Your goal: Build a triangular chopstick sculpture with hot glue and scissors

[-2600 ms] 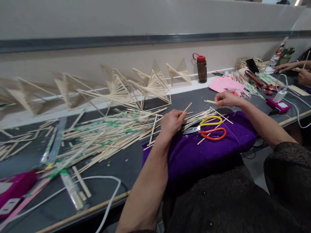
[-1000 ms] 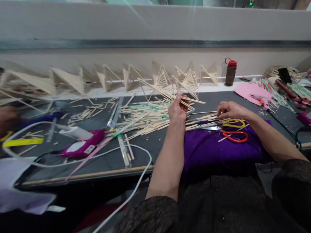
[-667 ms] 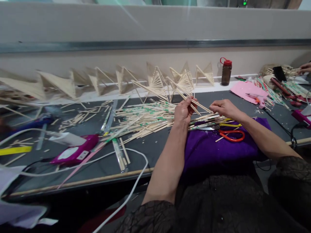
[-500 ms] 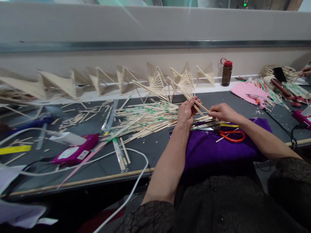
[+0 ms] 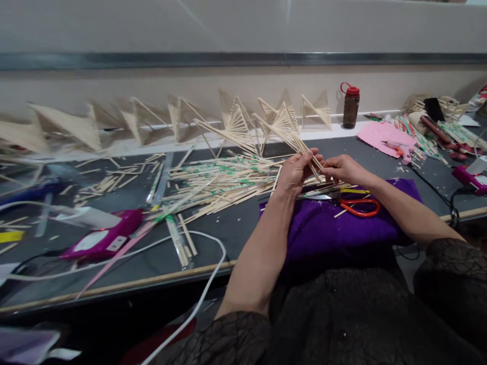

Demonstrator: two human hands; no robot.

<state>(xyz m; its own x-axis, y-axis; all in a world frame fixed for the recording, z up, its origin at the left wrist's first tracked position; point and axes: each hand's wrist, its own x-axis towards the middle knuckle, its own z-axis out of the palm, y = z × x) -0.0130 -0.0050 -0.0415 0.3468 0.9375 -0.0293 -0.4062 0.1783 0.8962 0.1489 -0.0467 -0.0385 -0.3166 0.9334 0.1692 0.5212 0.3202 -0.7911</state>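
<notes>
My left hand point(image 5: 297, 172) is closed around a small bundle of thin wooden chopsticks point(image 5: 303, 148), which slant up and to the left. Close beside it, my right hand point(image 5: 340, 170) has its fingers pinched at the lower ends of the bundle; its fingertips are partly hidden. Behind the bundle stands a twisted fan of glued sticks point(image 5: 280, 124), overlapping it in view. Below my hands, orange-handled scissors point(image 5: 359, 207) lie on a purple cloth point(image 5: 327, 230), near a yellow-handled tool point(image 5: 353, 191).
Many paper-wrapped chopsticks point(image 5: 228, 175) are piled left of my hands. More twisted stick structures point(image 5: 133, 121) line the wall. A brown bottle point(image 5: 350, 107), a pink glue gun point(image 5: 401, 150) and pink sheet point(image 5: 375, 134) are at right. A magenta power strip point(image 5: 102, 235) and white cable point(image 5: 216, 284) lie left.
My right hand has moved in closer to my left hand and the chopsticks' lower ends. My left hand keeps its hold. The view has shifted slightly.
</notes>
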